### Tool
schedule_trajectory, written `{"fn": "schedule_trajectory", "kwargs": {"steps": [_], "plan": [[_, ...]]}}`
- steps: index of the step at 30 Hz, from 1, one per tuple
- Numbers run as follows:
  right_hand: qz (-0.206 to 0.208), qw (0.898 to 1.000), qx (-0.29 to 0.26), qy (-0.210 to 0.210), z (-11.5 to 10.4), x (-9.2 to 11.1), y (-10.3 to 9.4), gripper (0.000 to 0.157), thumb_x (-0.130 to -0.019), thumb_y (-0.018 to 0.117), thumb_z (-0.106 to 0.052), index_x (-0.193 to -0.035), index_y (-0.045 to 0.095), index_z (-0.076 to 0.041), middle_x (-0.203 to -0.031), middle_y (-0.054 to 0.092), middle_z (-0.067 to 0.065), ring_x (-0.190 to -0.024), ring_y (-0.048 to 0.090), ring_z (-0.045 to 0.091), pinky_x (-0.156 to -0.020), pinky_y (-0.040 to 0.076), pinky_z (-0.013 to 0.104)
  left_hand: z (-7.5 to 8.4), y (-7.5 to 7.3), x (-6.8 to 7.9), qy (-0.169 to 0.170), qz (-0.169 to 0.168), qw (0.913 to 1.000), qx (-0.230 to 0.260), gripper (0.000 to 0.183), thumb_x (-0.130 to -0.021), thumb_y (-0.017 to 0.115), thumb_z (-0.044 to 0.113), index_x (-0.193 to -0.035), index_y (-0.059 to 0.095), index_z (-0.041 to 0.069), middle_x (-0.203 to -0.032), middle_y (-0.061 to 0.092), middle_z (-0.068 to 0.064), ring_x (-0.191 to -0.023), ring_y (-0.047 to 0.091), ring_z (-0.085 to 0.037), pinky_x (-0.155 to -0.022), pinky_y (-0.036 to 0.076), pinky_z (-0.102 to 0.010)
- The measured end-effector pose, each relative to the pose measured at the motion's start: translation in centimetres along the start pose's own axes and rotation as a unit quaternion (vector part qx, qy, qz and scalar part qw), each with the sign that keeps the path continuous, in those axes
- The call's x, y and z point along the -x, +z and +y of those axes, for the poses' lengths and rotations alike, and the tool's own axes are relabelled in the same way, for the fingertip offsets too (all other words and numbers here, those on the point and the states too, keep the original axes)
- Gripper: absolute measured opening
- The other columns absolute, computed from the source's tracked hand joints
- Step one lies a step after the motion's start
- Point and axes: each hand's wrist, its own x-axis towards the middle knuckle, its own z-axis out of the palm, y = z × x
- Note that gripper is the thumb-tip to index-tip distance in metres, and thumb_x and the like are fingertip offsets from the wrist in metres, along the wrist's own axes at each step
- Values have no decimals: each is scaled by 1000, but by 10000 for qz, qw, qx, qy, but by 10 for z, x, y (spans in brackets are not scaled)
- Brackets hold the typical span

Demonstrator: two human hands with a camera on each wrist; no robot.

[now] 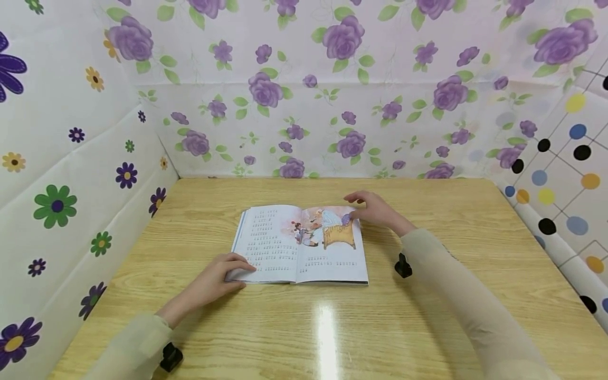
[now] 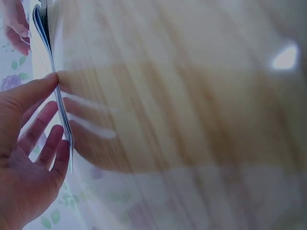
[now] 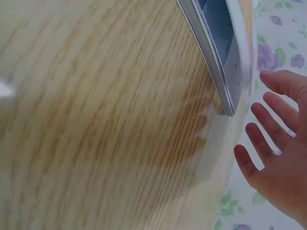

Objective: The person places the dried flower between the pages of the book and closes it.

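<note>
An open picture book [image 1: 328, 270] lies on the wooden table, printed text on its left page and a coloured illustration [image 1: 339, 235] on its right. My left hand [image 1: 220, 279] rests at the book's lower left corner, its thumb [image 2: 38, 91] at the edge and the fingers loosely extended. By the upper right corner is my right hand [image 1: 375, 208], fingers spread and holding nothing. In the right wrist view the book's edge [image 3: 211, 57] stands near the thumb [image 3: 283, 82], with a gap between, and a page curves upward.
Floral cloth [image 1: 309, 116] covers the wall behind the table [image 1: 266, 327]. Flower-patterned cloth [image 1: 95, 184] hangs at the left and dotted cloth [image 1: 565, 158] at the right. Black clips [image 1: 404, 265] show at both wrists. Light glares off the tabletop.
</note>
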Motion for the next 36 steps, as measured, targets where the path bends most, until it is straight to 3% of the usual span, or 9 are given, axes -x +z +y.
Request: {"fn": "schedule_trajectory", "kwargs": {"steps": [7,25,36], "plan": [[-15,9998,202,-61,2,1,0,46,-95,63,-12,-138,53,-1,-139,56,22,-128,51,41,-108,42,53,0,-1,2,-260,63,9996,4,31,-83,78,9,-111,73,20,-121,65,-6,-116,56,-30,-100,45,-53],[44,9986,521,-108,4,3,-4,36,-95,55,-7,-130,62,-1,-132,62,20,-122,56,37,-106,44,52,1,-2,3,-276,68,9996,-38,32,-83,78,10,-112,73,21,-122,64,-6,-116,56,-31,-98,46,-53],[210,9991,328,-194,1,1,-10,33,-98,56,-12,-129,64,-7,-133,63,15,-123,56,33,-104,43,54,2,-2,4,-244,109,9996,-37,31,-83,78,9,-112,73,19,-122,64,-7,-116,56,-30,-99,45,-53]]}}
